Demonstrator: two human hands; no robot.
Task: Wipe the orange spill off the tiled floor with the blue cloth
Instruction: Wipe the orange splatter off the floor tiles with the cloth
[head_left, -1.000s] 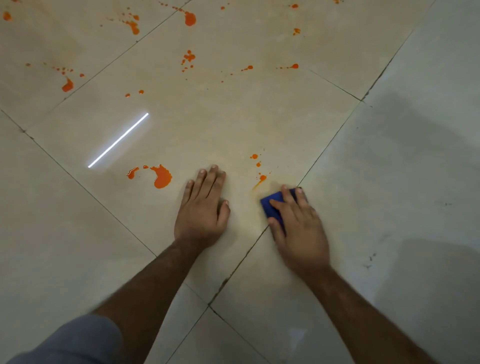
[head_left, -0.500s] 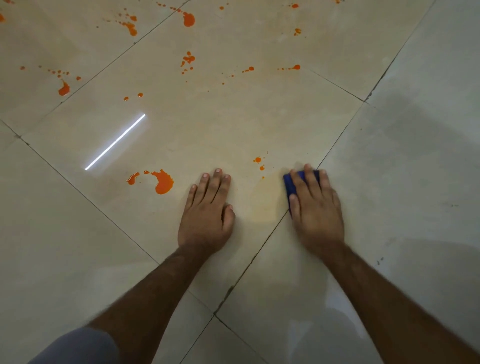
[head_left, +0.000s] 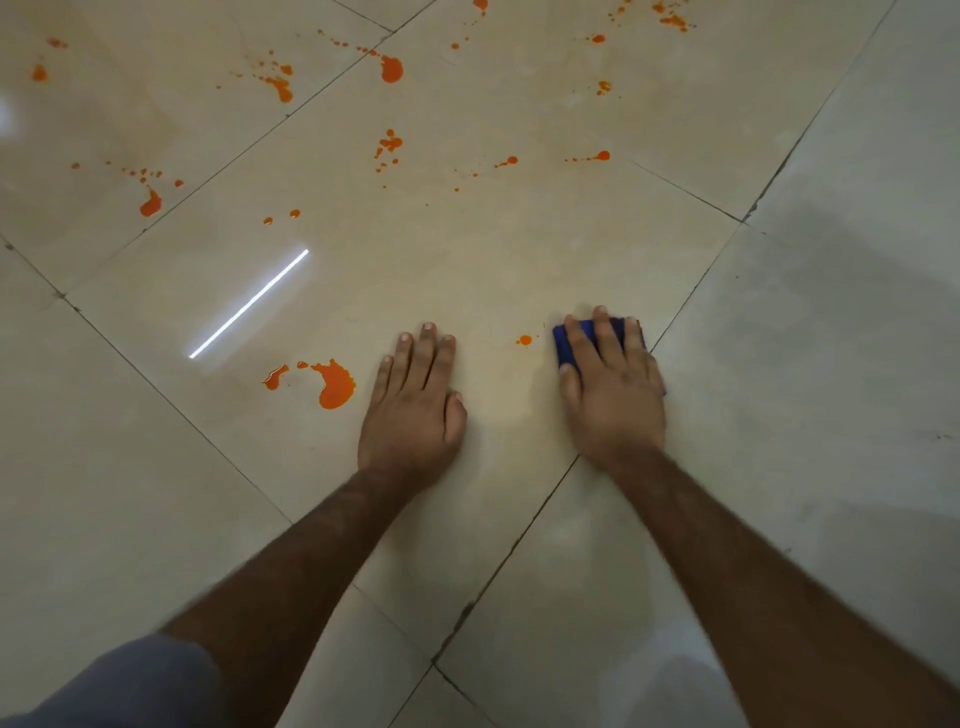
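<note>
Under the right hand, fingers flat and pressing, lies the folded blue cloth on the tiled floor. The left hand rests open, palm down, as a brace. Wiping is under way; a small orange drop sits just left of the cloth, likely next, then the larger puddle beside the left hand.

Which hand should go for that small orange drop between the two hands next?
Right. The right hand already presses the folded blue cloth, with the small orange drop just beside its edge. The left hand lies flat on the beige tiled floor, holding nothing.
</note>
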